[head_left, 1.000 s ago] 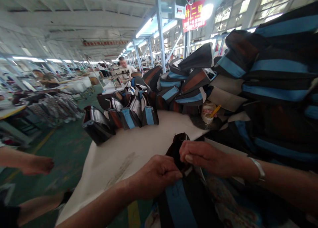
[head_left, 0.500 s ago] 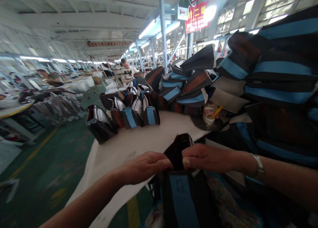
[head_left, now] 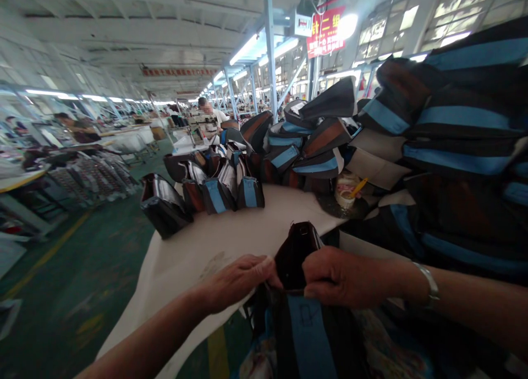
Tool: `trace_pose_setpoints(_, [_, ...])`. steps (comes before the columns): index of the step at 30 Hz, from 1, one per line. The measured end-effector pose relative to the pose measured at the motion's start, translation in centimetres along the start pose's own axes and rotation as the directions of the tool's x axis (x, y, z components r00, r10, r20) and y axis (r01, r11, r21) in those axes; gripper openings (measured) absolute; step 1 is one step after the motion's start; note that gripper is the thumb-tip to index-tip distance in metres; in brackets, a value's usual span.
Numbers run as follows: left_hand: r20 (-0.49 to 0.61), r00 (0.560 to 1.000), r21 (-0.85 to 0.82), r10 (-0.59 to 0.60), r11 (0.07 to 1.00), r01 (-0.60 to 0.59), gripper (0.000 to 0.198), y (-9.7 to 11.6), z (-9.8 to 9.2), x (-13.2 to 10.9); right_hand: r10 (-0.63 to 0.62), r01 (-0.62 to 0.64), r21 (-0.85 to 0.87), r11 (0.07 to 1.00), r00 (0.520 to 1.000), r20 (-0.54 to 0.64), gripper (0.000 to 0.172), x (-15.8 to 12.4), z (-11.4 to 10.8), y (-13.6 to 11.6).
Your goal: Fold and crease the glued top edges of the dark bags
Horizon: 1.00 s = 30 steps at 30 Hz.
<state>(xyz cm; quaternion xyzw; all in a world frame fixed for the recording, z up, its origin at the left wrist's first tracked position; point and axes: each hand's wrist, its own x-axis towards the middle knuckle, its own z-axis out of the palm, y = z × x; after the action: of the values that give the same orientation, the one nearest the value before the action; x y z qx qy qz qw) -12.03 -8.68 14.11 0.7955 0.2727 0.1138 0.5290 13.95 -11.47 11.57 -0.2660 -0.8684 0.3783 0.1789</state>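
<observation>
A dark bag (head_left: 313, 335) with a blue stripe down its side stands close to my body, its mouth facing up. My left hand (head_left: 243, 277) pinches the left part of the bag's rim between thumb and fingers. On the right part of the rim, my right hand (head_left: 346, 277) is closed with the thumb outside and the fingertips tucked over the edge. The bag's inside is dark, and a small metal piece shows near its far top edge. A small outlined rectangle is marked on the blue stripe just below the rim.
A pale tabletop (head_left: 231, 230) spreads beyond the bag. Several similar bags (head_left: 218, 195) stand along its far side, and a tall pile of bags (head_left: 462, 115) rises at the right. A pot (head_left: 345, 195) holds a yellow-handled tool. A green floor (head_left: 94, 280) lies left.
My right hand has curled tighter over the rim. The bag's mouth looks wider, and the blue stripe has shifted slightly right and down.
</observation>
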Motion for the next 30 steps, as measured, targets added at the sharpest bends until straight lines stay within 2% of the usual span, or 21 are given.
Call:
trace_pose_setpoints(2, [0.031, 0.995, -0.062, -0.097, 0.993, 0.099, 0.051, 0.2, -0.5, 0.1, 0.014, -0.014, -0.007, 1.0, 1.0, -0.002, 0.034, -0.1, -0.1, -0.2])
trace_pose_setpoints(5, [0.097, 0.972, -0.046, -0.213, 0.975, 0.218, 0.045, 0.4, -0.8, 0.4, 0.027, -0.027, -0.016, 1.0, 1.0, 0.0, 0.035, -0.3, -0.2, -0.6])
trace_pose_setpoints(8, [0.139, 0.962, -0.03, -0.234, 0.97, 0.241, 0.044, 0.3, -0.9, 0.7, 0.037, -0.037, 0.005, 0.999, 0.999, 0.029, 0.037, -0.4, -0.5, -0.6])
trace_pose_setpoints(11, [0.167, 0.955, -0.059, -0.247, 0.964, 0.259, 0.045, -0.1, -1.1, 0.8, 0.085, -0.094, 0.065, 0.993, 0.988, 0.127, 0.04, -0.2, -1.1, -0.4])
trace_pose_setpoints(15, [0.189, 0.954, -0.088, -0.234, 0.963, 0.254, 0.041, 0.1, -1.3, 0.7, 0.145, -0.168, 0.103, 0.98, 0.969, 0.2, 0.046, 1.1, -2.0, -1.1])
trace_pose_setpoints(20, [0.096, 0.984, 0.158, -0.148, 0.979, 0.131, 0.028, 1.5, -0.7, -0.2, 0.158, -0.197, 0.104, 0.975, 0.94, 0.302, 0.039, 3.5, -1.6, -3.7])
trace_pose_setpoints(23, [0.03, 0.993, 0.229, -0.114, 0.968, 0.104, 0.027, 1.9, -0.3, -0.7, 0.21, -0.234, 0.059, 0.97, 0.94, 0.269, 0.034, 4.1, -0.8, -4.5])
trace_pose_setpoints(25, [0.06, 0.99, 0.223, -0.127, 0.969, 0.111, 0.028, 1.8, -0.4, -0.8, 0.211, -0.233, 0.076, 0.969, 0.951, 0.227, 0.032, 4.1, -0.4, -4.5])
trace_pose_setpoints(27, [0.134, 0.981, 0.172, -0.139, 0.978, 0.115, 0.027, 1.6, -0.6, -0.7, 0.216, -0.235, 0.079, 0.969, 0.955, 0.201, 0.028, 4.0, 0.0, -4.3])
trace_pose_setpoints(30, [0.192, 0.969, 0.087, -0.157, 0.986, 0.142, 0.022, 1.5, -0.9, -0.3, 0.236, -0.239, -0.006, 0.971, 0.957, 0.169, 0.023, 3.5, 0.5, -4.3])
